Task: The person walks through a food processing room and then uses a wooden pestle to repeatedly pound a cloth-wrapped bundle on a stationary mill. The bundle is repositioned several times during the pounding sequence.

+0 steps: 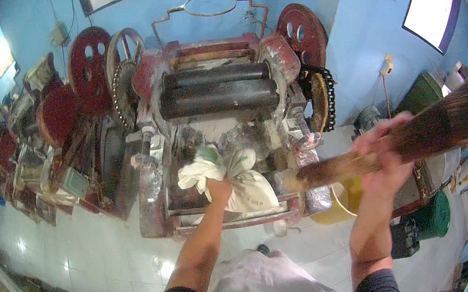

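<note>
My left hand [220, 190] is closed round a bunched white cloth sack [250, 190] with green print. It holds the sack low over the front tray of a red roller machine [218, 96], and its fingertips are partly hidden in the cloth. Out to the right, my right hand [384, 153] grips a long brown brush [438, 125] near its middle. The brush widens into a dark, streaked end at the upper right, while its narrow pale end points toward the machine's right front corner. Motion blurs this hand and the brush a little.
Large red wheels [91, 61] and a chain [331, 98] flank the rollers. More machinery [59, 119] stands on the left. Beyond the machine's right front lie a yellow tub [340, 200] and a green bucket [434, 215], both on the pale tiled floor [101, 258].
</note>
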### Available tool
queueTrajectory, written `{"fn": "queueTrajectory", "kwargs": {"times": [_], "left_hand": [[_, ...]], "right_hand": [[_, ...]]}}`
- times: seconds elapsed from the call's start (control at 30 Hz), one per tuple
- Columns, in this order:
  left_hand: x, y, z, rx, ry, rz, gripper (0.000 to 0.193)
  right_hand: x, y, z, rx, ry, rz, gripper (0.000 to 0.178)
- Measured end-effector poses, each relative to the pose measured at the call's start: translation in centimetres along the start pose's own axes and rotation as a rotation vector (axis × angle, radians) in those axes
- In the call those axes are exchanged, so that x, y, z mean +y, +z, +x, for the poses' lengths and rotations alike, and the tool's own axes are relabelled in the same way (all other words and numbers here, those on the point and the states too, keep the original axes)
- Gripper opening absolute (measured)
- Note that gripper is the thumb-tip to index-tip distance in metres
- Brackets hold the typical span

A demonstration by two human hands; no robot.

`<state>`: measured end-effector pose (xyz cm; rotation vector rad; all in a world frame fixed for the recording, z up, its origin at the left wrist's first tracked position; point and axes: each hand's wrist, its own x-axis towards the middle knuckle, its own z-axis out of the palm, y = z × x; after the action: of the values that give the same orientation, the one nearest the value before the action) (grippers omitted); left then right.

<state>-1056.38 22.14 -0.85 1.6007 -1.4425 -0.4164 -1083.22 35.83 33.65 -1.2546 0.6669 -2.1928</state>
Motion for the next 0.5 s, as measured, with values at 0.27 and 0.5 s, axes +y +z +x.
{"fn": "queueTrajectory", "kwargs": {"times": [0.27, 0.5], "left_hand": [[-0.9, 2.0, -0.3, -0.041, -0.095, -0.121, 0.034], [0.5, 3.7, -1.9, 0.021, 0.094, 0.003, 0.043]], "right_hand": [[-5.5, 3.4, 11.4, -0.265, -0.282, -0.083, 0.024], [26.2, -5.4, -10.2, 0.256, 0.432, -0.269, 0.059]]}}
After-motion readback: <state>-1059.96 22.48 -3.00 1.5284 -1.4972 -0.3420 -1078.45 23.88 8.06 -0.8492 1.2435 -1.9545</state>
